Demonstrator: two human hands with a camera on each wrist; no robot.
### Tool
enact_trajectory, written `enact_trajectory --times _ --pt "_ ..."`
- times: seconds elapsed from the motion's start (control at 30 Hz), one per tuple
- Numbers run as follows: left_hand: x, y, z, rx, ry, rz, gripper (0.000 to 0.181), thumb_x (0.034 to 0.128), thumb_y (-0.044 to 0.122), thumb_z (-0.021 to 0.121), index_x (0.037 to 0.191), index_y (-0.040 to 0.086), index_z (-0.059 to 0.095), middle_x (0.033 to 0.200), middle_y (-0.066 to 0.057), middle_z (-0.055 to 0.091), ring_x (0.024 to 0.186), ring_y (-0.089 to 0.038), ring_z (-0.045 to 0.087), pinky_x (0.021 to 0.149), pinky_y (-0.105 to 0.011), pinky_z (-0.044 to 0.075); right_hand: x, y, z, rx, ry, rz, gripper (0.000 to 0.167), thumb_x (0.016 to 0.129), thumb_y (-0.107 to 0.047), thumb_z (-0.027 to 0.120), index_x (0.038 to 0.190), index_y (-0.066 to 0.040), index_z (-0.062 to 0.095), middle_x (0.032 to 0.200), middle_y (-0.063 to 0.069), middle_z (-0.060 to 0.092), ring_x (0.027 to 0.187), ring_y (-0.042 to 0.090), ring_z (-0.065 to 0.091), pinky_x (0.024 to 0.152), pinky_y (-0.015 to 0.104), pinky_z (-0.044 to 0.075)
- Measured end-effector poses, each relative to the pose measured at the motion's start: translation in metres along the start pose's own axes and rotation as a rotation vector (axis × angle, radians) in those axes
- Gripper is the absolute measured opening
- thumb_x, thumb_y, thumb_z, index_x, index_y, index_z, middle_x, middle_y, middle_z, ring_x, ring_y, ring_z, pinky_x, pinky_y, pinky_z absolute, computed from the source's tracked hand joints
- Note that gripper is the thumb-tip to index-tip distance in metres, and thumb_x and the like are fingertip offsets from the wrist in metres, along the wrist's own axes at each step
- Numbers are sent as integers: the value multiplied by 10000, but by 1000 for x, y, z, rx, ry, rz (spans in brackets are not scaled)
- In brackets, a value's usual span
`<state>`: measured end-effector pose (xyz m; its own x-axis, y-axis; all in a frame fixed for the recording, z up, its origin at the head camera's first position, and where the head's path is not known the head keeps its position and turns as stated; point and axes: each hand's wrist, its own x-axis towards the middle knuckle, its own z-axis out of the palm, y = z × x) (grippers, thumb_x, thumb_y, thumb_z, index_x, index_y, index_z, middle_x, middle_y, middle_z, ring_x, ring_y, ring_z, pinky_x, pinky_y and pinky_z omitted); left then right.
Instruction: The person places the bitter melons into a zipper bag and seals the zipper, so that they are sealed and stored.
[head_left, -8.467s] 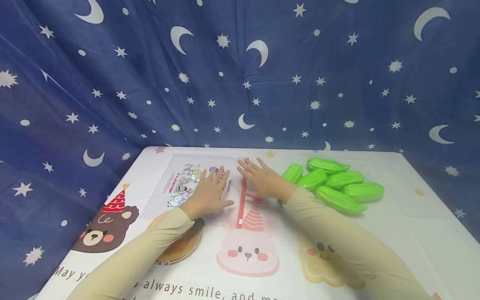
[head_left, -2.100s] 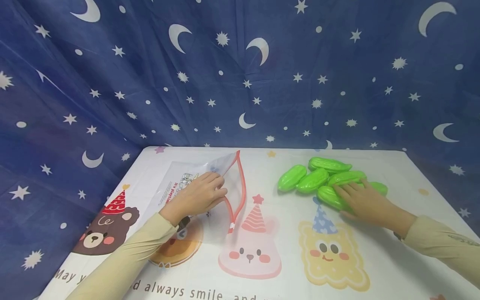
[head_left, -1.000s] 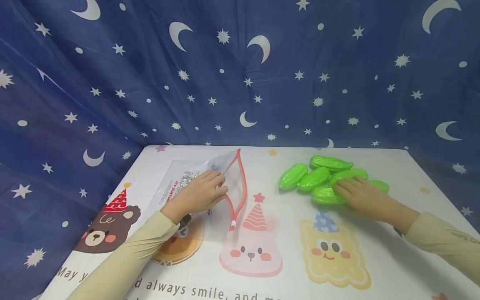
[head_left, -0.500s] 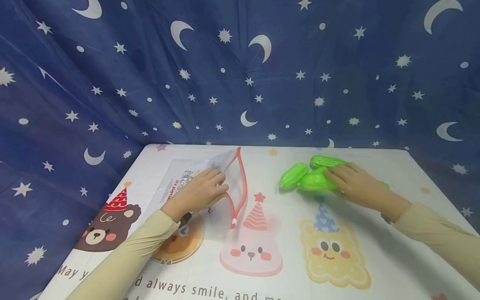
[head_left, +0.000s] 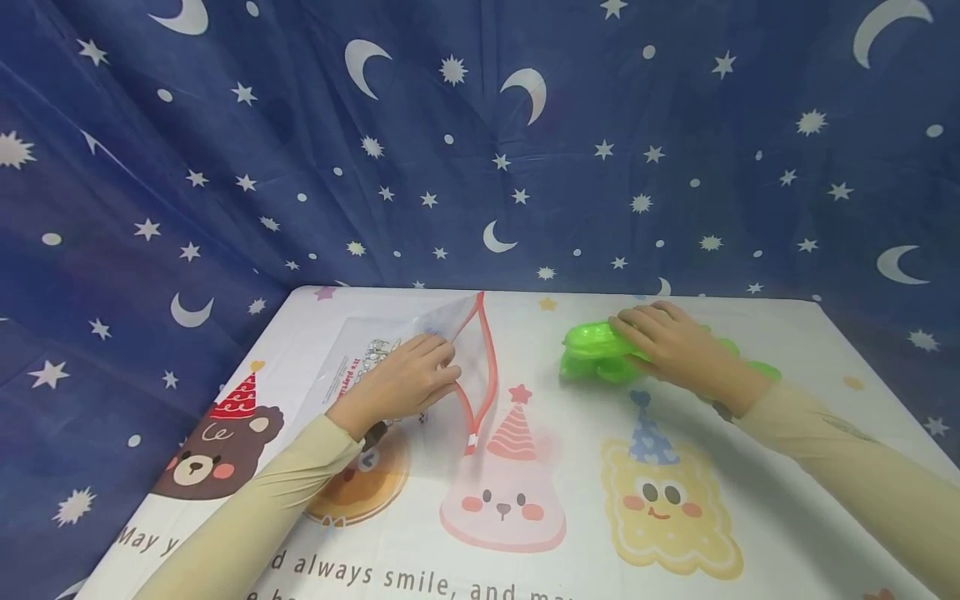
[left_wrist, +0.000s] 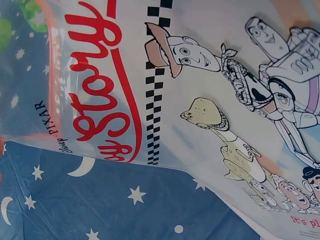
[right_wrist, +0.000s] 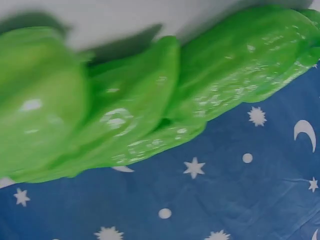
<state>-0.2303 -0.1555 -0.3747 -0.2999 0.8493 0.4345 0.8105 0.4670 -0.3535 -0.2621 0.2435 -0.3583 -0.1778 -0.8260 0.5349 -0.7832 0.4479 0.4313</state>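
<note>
A clear zip bag [head_left: 420, 325] with red-orange edging [head_left: 491, 358] lies at the left of the table, its mouth gaping toward the right. My left hand [head_left: 405, 379] pinches the bag's upper layer near the mouth. In the left wrist view the printed bag [left_wrist: 175, 120] fills most of the picture. My right hand [head_left: 678, 350] grips a bright green cucumber-shaped piece [head_left: 596, 337], raised just above the other green pieces [head_left: 615, 369]. The right wrist view shows the held piece [right_wrist: 40, 100] large at the left and more green pieces [right_wrist: 250, 55] behind it.
The white table cover [head_left: 555, 425] has printed cartoon animals and lettering. A blue curtain [head_left: 570, 208] with moons and stars hangs behind the table and at its left side. More green [head_left: 765, 368] shows beside my right wrist.
My right hand has moved left from the right part of the green pile, carrying one green piece over the others. Earlier both hands were over the flat bag; its mouth has since been opened.
</note>
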Motion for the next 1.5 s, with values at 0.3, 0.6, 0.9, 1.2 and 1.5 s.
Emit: enact_trajectory --times 0.3,0.6,0.9,1.2,1.5 --pt "2 -1 -1 -2 2 -5 98 831 183 658 829 124 580 857 -47 514 871 -244 506 913 -358 429 33 -4 19 5 13 -20 598 639 -177 811 1135 40 556 1035 172 619 917 326 604 793 439 503" --pt "2 -2 -1 -9 -1 -18 91 836 186 653 838 126 584 865 -48 515 880 -246 506 909 -359 433 65 -17 36 50 23 -45 560 697 -189 790 1165 33 577 1087 155 631 1000 296 599 862 433 484" --pt "4 -1 -2 -7 5 -10 90 836 187 647 841 126 581 858 -41 511 877 -237 505 887 -352 433 90 -27 54 32 66 -83 526 692 -204 791 1129 15 597 1056 115 649 968 261 614 848 406 507" --pt "9 -1 -2 -17 24 -15 88 845 200 644 850 130 590 867 -38 513 883 -228 503 878 -342 429 107 -40 66 88 106 -139 495 687 -186 785 1110 0 608 1047 101 657 941 239 623 817 384 511" --pt "13 0 -4 -5 45 -10 132 847 205 653 808 123 558 850 -41 500 881 -234 504 882 -344 427 110 -54 71 131 23 -179 501 701 -170 792 1143 -29 603 1103 73 649 1018 212 615 869 344 498"
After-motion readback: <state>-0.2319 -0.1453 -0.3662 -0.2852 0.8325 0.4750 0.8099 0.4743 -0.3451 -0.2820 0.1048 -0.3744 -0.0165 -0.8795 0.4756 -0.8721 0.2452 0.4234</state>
